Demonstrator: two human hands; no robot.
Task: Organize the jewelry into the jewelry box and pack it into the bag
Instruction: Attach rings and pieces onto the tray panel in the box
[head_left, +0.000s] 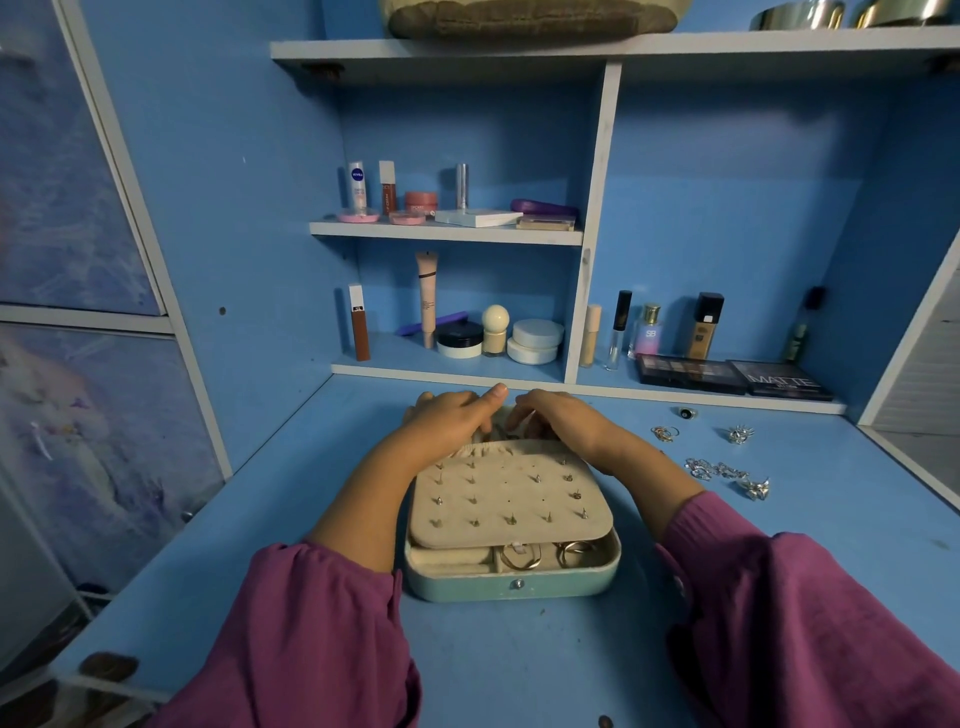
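A mint-green jewelry box (511, 584) lies open on the blue desk (519, 665). A cream earring panel (506, 496) studded with several earring posts covers most of it. Gold rings (522, 556) sit in the front compartments. My left hand (452, 415) and my right hand (561, 418) reach over the far side of the box, fingers curled down at the elastic pocket (485, 449) behind the panel. What the fingertips touch is hidden. Loose silver rings (665, 433) and silver ornaments (719, 470) lie on the desk to the right.
Shelves at the back hold cosmetics: tubes, jars and bottles (704, 326). Two dark makeup palettes (735, 379) lie on the ledge at the right. A black-stone ring (687, 412) sits near them. A white frame with bluish panels (78, 260) stands at the left.
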